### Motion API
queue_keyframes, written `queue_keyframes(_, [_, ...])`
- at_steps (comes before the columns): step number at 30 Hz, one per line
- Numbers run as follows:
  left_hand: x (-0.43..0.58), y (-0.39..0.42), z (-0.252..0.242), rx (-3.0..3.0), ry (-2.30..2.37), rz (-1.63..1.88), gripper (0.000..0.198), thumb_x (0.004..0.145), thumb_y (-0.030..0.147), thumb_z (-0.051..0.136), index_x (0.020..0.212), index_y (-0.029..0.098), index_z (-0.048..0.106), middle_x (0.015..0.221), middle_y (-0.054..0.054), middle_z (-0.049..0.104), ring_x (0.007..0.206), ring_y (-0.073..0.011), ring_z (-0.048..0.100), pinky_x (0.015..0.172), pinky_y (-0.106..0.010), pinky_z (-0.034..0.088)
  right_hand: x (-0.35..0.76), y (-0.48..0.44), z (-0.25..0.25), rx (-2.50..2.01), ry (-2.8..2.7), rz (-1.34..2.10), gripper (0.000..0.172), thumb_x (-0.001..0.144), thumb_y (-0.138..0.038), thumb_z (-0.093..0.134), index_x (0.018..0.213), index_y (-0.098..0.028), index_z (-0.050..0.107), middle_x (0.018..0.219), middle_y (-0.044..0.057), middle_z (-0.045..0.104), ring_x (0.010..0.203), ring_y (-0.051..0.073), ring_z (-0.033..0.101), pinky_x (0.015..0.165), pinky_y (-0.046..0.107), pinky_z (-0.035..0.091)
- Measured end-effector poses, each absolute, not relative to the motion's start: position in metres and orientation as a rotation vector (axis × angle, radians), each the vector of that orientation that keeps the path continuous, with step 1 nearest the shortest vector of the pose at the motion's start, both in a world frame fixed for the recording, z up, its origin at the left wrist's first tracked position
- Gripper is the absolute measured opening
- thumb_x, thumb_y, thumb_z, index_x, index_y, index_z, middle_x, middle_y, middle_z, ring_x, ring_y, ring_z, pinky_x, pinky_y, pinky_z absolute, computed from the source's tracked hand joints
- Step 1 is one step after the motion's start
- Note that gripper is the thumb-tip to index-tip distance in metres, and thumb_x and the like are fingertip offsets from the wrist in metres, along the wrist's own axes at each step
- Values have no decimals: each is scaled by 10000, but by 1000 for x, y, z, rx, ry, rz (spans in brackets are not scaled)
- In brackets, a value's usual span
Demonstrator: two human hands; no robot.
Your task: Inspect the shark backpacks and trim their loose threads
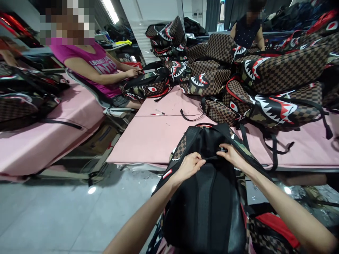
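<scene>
A backpack point(206, 211) lies before me with its black padded back facing up, its top end resting on the pink table. Brown checks and camouflage show along its sides. My left hand point(191, 165) pinches the top edge of the back panel, beside a dark opening or fold. At the other side of that fold, my right hand point(231, 154) is closed on a small dark, shiny thing point(224, 149); its kind I cannot make out. The black shoulder straps run up both sides towards the red-lined top handle point(203, 125).
Several checked shark-face backpacks point(275, 106) are heaped across the back and right of the pink table point(143, 141). Pens point(159, 113) lie there. A seated person point(87, 67) handles another backpack at left; another person point(247, 31) is behind. A red-and-checked bag point(275, 225) sits low at right.
</scene>
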State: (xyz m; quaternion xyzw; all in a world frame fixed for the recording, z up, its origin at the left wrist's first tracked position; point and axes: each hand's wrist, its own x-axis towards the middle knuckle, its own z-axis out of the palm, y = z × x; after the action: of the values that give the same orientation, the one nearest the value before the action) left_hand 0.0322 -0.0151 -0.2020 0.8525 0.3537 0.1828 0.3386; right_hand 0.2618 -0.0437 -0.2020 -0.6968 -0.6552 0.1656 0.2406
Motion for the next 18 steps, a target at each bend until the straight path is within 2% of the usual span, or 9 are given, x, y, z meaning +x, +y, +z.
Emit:
queue_keyframes(2, [29, -14, -199, 2314, 913, 423, 323, 866, 354, 487, 669, 164, 657, 876, -22, 655, 792, -132, 596, 771, -232, 407, 265, -60, -210, -1867, -1850, 457, 106, 763, -268, 579, 774, -193, 652, 708, 31, 630, 654, 183, 573, 631, 280, 410])
queue_keyframes(3, [31, -10, -197, 2344, 937, 375, 289, 860, 341, 501, 699, 169, 669, 853, -16, 666, 794, -132, 602, 775, -229, 406, 265, -67, -213, -1851, -1867, 461, 112, 777, -249, 556, 733, -197, 645, 680, 23, 615, 633, 172, 562, 618, 272, 399])
queue_keyframes(6, [48, 7, -193, 2384, 1044, 260, 312, 896, 312, 427, 768, 176, 676, 751, -1, 661, 705, -120, 601, 704, -218, 417, 262, -81, -221, -1800, -1893, 436, 163, 804, -196, 497, 709, -198, 630, 686, 13, 594, 640, 154, 547, 626, 260, 381])
queue_keyframes(9, [77, 28, -193, 2434, 1112, 236, 258, 890, 271, 426, 888, 183, 669, 800, -11, 648, 748, -138, 601, 677, -222, 418, 262, -82, -223, -1777, -1899, 414, 171, 800, -156, 481, 719, -196, 627, 684, 7, 580, 648, 149, 535, 637, 259, 373])
queue_keyframes(14, [113, 49, -202, 2583, 959, 7, 113, 757, 294, 642, 839, 231, 687, 877, -10, 633, 821, -174, 613, 678, -230, 421, 264, -79, -225, -1757, -1902, 431, 184, 790, -119, 468, 724, -196, 621, 690, 1, 574, 644, 141, 524, 629, 256, 359])
queue_keyframes(18, [120, 50, -204, 2651, 900, -150, 114, 769, 291, 625, 809, 204, 686, 891, -41, 633, 833, -200, 624, 700, -256, 432, 264, -79, -227, -1739, -1918, 472, 195, 777, -100, 452, 728, -195, 614, 690, 2, 571, 657, 142, 527, 636, 252, 366])
